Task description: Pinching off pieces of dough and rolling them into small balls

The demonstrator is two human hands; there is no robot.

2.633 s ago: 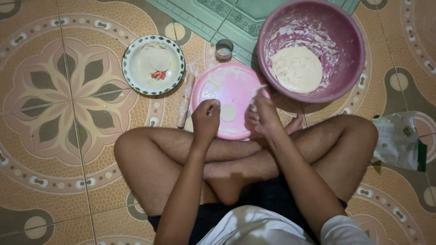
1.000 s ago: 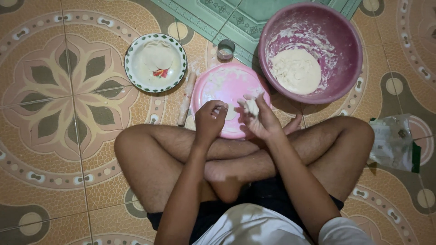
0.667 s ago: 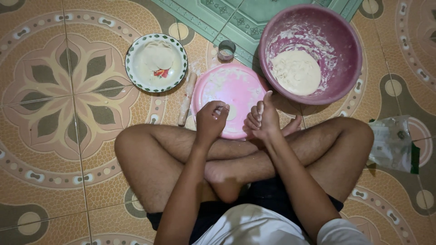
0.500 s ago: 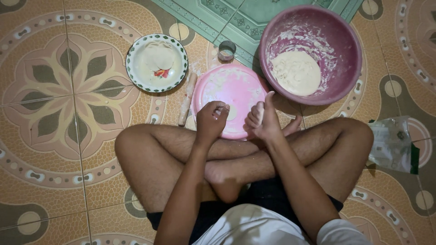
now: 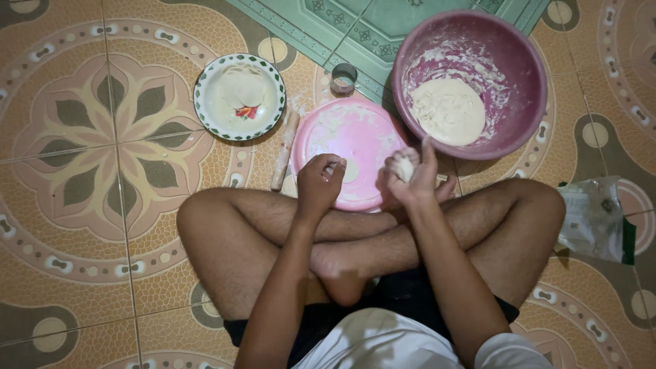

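Right hand (image 5: 413, 179) now lifted, gripping dough lump (image 5: 402, 167), left hand (image 5: 320, 184) loosely curled, empty

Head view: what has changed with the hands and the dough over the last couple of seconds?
Little. The right hand keeps its dough lump, its fingers shifting slightly as it works it. The left hand stays curled over the pink plate. The bowl, small plate and rolling pin have not moved.

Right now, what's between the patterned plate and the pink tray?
In the head view, a wooden rolling pin lies on the floor tiles between the patterned plate and the pink tray, close against the tray's left edge.
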